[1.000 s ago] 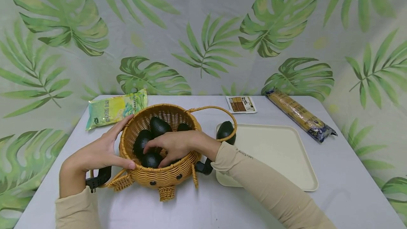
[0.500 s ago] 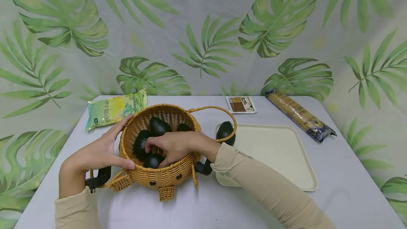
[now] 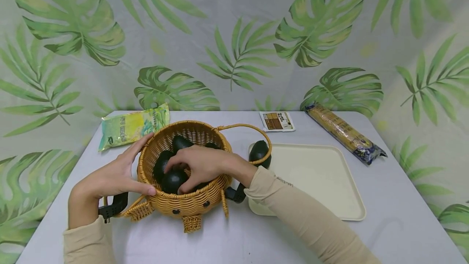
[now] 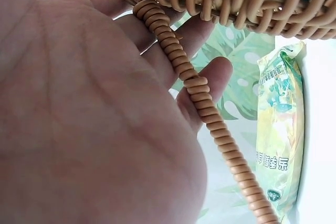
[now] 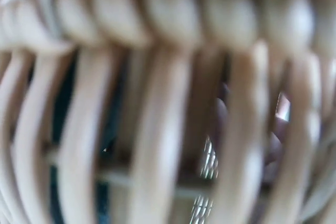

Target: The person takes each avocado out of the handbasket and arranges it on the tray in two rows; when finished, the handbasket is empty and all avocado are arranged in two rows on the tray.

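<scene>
In the head view, my right hand point(image 3: 201, 162) reaches into a round wicker basket point(image 3: 187, 205) with an animal face. Its thumb and fingers curl round a dark avocado point(image 3: 174, 181) near the front of the basket. More avocados lie around it, including one at the back point(image 3: 180, 143); the hand partly covers them. My left hand point(image 3: 113, 176) is spread against the basket's left side, thumb and index finger at the rim. From the left wrist, its palm faces the wrapped wicker handle point(image 4: 210, 114), fingers stretched behind it. Only blurred wicker weave point(image 5: 157, 114) fills the right wrist view.
A cream tray point(image 3: 311, 182) lies to the right, with one avocado point(image 3: 259, 152) at its left corner behind the right basket handle point(image 3: 269, 133). Farther back are a yellow-green packet point(image 3: 133, 127), a small white-and-brown packet point(image 3: 277, 121) and a long noodle-like pack point(image 3: 344, 131).
My right hand has shifted its fingers and risen slightly over the front avocado, which has moved a little. It now covers more of the back avocado. The left hand and basket stay put.
</scene>
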Tool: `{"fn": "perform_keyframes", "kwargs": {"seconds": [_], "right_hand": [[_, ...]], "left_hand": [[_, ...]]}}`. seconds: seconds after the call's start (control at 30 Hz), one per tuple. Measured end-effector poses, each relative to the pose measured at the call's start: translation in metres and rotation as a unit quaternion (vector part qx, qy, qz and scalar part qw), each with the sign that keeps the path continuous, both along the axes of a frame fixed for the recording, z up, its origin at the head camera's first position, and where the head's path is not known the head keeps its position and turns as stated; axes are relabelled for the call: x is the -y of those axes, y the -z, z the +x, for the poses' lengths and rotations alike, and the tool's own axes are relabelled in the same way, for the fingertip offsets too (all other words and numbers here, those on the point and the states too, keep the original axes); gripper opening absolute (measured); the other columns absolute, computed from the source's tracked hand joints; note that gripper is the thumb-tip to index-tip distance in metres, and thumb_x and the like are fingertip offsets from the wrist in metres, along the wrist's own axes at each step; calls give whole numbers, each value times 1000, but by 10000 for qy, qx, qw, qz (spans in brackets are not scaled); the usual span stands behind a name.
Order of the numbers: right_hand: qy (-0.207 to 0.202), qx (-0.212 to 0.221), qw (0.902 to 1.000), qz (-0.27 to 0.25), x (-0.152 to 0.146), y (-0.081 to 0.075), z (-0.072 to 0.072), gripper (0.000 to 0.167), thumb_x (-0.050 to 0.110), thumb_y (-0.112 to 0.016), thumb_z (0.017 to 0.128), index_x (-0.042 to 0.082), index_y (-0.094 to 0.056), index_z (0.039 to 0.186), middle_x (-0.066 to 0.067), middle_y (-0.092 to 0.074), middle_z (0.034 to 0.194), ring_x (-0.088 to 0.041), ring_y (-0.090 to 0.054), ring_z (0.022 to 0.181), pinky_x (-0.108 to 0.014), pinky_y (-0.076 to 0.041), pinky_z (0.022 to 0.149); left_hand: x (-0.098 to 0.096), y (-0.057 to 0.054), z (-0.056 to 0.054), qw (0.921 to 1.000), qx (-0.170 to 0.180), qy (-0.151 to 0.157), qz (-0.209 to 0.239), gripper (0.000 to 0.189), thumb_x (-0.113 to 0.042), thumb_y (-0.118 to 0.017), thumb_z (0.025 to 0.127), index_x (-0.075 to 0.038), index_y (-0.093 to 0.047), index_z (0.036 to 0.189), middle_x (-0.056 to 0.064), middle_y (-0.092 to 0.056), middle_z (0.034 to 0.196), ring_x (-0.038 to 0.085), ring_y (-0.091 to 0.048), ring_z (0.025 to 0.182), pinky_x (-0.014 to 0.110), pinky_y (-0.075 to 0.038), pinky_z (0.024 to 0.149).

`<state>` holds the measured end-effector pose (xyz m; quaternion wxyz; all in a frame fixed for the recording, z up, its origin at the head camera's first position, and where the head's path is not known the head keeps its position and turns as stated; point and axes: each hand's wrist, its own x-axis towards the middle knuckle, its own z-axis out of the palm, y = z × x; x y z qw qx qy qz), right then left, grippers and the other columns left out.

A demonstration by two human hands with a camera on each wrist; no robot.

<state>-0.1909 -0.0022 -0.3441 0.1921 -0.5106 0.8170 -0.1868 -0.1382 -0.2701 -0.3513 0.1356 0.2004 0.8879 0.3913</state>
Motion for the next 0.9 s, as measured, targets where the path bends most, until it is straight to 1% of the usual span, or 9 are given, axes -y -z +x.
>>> {"fn": "perform_keyframes", "kwargs": {"seconds": [0.17, 0.23, 0.33, 0.57, 0.7, 0.77, 0.9], "right_hand": [[127, -140, 9996, -232, -2, -3, 0, 57, 43, -79, 89, 26, -63, 142, 6, -61, 142, -6, -56, 127, -19, -44, 103], [176, -174, 9991, -345, -4, -5, 1, 58, 44, -78, 90, 26, -63, 143, 7, -61, 143, -6, -55, 130, -20, -44, 105], [267, -114, 9979, -580, -8, -9, 2, 59, 45, -77, 90, 26, -62, 144, 8, -60, 144, -6, -56, 130, -22, -45, 105], [362, 91, 9905, -1326, -23, -18, 3, 57, 41, -78, 90, 25, -60, 141, 11, -63, 136, -2, -59, 117, -22, -50, 97], [399, 14, 9861, -1614, -31, -21, 5, 55, 38, -77, 90, 24, -62, 142, 7, -63, 139, -4, -59, 120, -24, -51, 98], [428, 0, 9837, -1744, -34, -21, 7, 55, 37, -77, 91, 23, -62, 141, 6, -63, 138, -4, -59, 120, -27, -52, 98], [478, 59, 9788, -1992, -41, -21, 10, 53, 34, -77, 92, 25, -63, 141, 7, -64, 136, -3, -60, 111, -30, -56, 89]], "left_hand": [[1, 0, 0, 10000, 41, -9, 10, 133, -27, -94, 73, -36, 1, 166, 19, 0, 172, 55, -8, 153, 84, -22, 105], [1, 0, 0, 10000, 58, -2, 11, 133, -28, -93, 74, -37, 1, 166, 18, 0, 172, 55, -8, 153, 84, -22, 104], [1, 1, 0, 10000, 61, 21, 19, 132, -28, -93, 74, -38, 1, 166, 18, 0, 172, 55, -8, 153, 84, -22, 104], [0, 0, 0, 9999, 124, -23, -15, 132, -29, -93, 74, -39, 2, 166, 18, 2, 172, 56, -6, 153, 84, -21, 105], [0, 0, 0, 9999, 137, -48, -21, 131, -29, -93, 75, -40, 1, 165, 18, 2, 172, 56, -6, 153, 84, -21, 104], [1, 0, 0, 9999, 108, -41, -7, 131, -28, -93, 75, -40, 1, 166, 18, 1, 172, 55, -7, 153, 84, -21, 104], [2, 1, 0, 10000, 32, -14, 32, 132, -27, -93, 74, -38, 0, 166, 18, -2, 172, 55, -9, 153, 83, -22, 105]]}}
